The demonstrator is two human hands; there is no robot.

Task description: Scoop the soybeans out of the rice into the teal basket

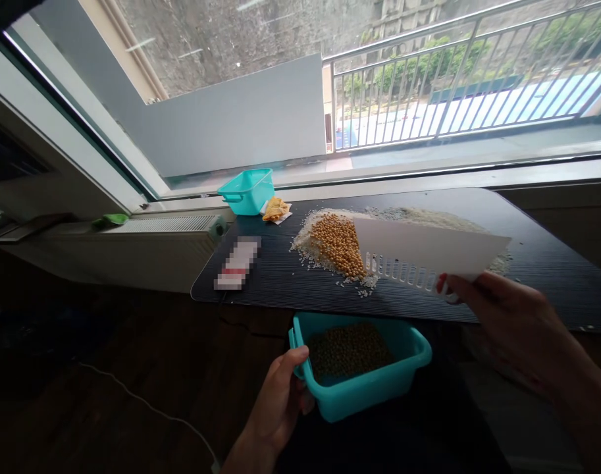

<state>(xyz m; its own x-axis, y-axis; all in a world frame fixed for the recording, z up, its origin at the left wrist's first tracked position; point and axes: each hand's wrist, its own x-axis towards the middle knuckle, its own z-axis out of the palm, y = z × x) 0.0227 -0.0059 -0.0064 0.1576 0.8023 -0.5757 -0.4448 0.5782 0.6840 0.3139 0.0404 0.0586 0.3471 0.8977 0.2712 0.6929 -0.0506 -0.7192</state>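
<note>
My left hand (280, 392) grips the left rim of a teal plastic basin (364, 397), thumb over the edge. Dark small beans or grains (352, 349) lie in this basin, which is held just below the table's front edge. In my right hand (507, 303) is a white sheet-like scraper (428, 245) with a row of slots along its lower edge. It is held over the table, its left end by a heap of yellow soybeans (334, 243). White rice-like grains (305, 240) surround the soybeans. Behind the scraper, a pale grain heap (443, 219) is partly hidden.
A second teal basin (248, 191) stands at the table's back left, beside a crumpled yellow thing (276, 209) on white paper. A blurred-out flat object (238, 263) lies on the dark table (275, 280). Behind are a window and a radiator (176, 230). A white cable (152, 411) runs below.
</note>
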